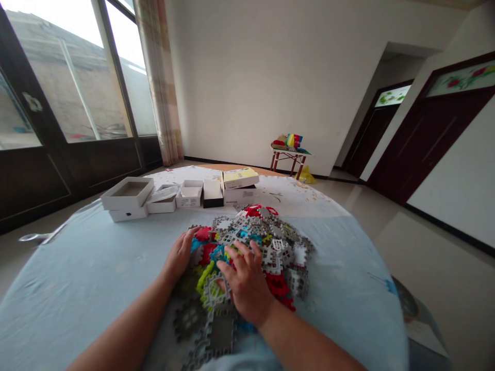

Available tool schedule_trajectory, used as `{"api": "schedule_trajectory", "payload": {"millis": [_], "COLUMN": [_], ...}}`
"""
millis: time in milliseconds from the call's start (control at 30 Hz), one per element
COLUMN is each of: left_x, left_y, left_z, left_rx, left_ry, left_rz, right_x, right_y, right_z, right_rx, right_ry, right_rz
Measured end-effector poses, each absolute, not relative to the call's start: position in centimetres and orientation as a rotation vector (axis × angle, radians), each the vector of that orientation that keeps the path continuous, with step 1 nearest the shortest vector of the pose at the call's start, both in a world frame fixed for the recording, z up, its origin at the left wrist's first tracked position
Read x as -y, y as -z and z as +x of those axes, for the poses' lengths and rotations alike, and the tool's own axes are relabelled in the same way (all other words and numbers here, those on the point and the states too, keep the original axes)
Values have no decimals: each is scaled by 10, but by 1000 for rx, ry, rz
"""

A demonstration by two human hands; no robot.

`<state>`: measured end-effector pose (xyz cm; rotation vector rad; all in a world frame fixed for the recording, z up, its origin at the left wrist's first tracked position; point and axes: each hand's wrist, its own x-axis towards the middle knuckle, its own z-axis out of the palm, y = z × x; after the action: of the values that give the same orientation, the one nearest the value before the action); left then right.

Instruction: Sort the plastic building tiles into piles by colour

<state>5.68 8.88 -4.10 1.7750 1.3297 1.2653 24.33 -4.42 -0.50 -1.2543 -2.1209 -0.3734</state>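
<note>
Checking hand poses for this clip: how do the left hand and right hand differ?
The left hand is at the left edge of the pile of toy pieces; the right hand is over its middle. The left hand's fingers lie close together, while the right hand's are spread. Both are bare.

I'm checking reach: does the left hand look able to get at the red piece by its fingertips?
Probably yes: the left hand is right beside the red piece, whose top looks uncovered.
</note>
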Motion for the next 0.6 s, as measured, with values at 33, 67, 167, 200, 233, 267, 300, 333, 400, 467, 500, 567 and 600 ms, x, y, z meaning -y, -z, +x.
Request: {"api": "schedule_trajectory", "payload": {"millis": [33, 67, 167, 200, 233, 267, 300, 333, 400, 467, 500, 567, 600], "left_x": [-89, -88, -88, -88, -88, -88, -88, -87, -87, -88, -88, -90, -91], "left_y": [41, 41, 40, 40, 40, 40, 40, 39, 39, 40, 40, 43, 44], "left_z": [57, 57, 58, 58, 58, 59, 59, 59, 58, 58, 58, 57, 57], "left_rx": [-1335, -1340, -1347, -1348, -1351, -1355, -1361, -1368, -1381, -1386, -1386, -1385, -1384], "left_ry": [-1266, -1267, -1262, -1261, -1259, -1259, -1259, -1260, -1262, -1261, -1260, -1262, -1262], "left_rz": [1773, 1769, 1753, 1747, 1741, 1736, 1730, 1725, 1716, 1712, 1711, 1708, 1708], "right_x": [46, 50, 71, 77, 81, 83, 81, 78, 66, 53, 47, 39, 36], "right_y": [3, 0, -4, -3, 1, 5, 9, 13, 16, 13, 10, 2, -2], "right_z": [244, 243, 232, 227, 223, 219, 216, 216, 220, 230, 237, 251, 259], "right_rx": [2110, 2116, 2226, 2269, 2296, 2307, 2297, 2271, 2183, 2072, 2013, 1917, 1897], "right_ry": [376, 367, 301, 284, 272, 263, 258, 255, 260, 273, 276, 260, 233], "right_rz": [-1253, -1235, -1102, -1052, -1018, -1009, -1022, -1061, -1183, -1330, -1406, -1548, -1602]}}
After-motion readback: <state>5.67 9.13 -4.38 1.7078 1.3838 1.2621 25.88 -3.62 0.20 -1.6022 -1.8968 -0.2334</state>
